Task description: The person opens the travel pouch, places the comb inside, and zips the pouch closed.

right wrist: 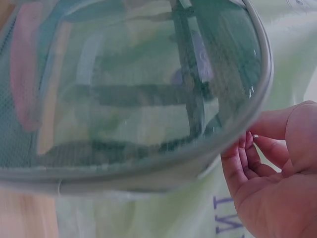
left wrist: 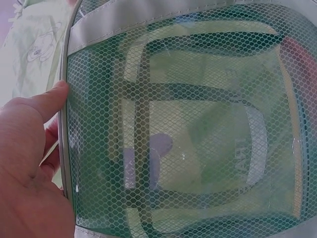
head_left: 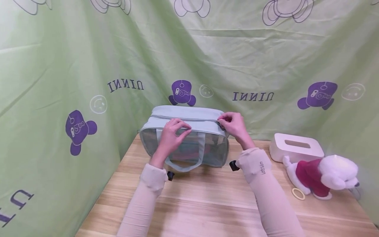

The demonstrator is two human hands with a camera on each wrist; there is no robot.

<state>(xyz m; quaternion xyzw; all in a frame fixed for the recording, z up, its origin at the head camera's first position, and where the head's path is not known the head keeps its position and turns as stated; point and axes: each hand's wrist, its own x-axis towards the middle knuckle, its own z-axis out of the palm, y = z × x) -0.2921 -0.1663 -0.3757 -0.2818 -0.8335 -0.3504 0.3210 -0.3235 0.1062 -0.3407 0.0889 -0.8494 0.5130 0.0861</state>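
A pale grey-blue bag [head_left: 189,111] with see-through sides stands upright at the back of the table. Its zipper [head_left: 192,119] runs along the top, and a cloth handle [head_left: 202,149] hangs down the front. My left hand [head_left: 171,136] pinches the top front edge, the thumb lying on the piping [left wrist: 63,129] in the left wrist view. At the zipper's right end, my right hand [head_left: 235,125] pinches the small zipper pull [head_left: 217,121], mostly covered by the fingers. Through the mesh, a pink item [right wrist: 27,64] shows inside in the right wrist view.
To the right on the wooden table [head_left: 207,207] stands a white tissue box [head_left: 284,153]. In front of it lies a white plush dog [head_left: 337,168] in red clothing, beside a pale yellow ring [head_left: 298,194]. A green printed curtain [head_left: 219,56] hangs close behind the bag.
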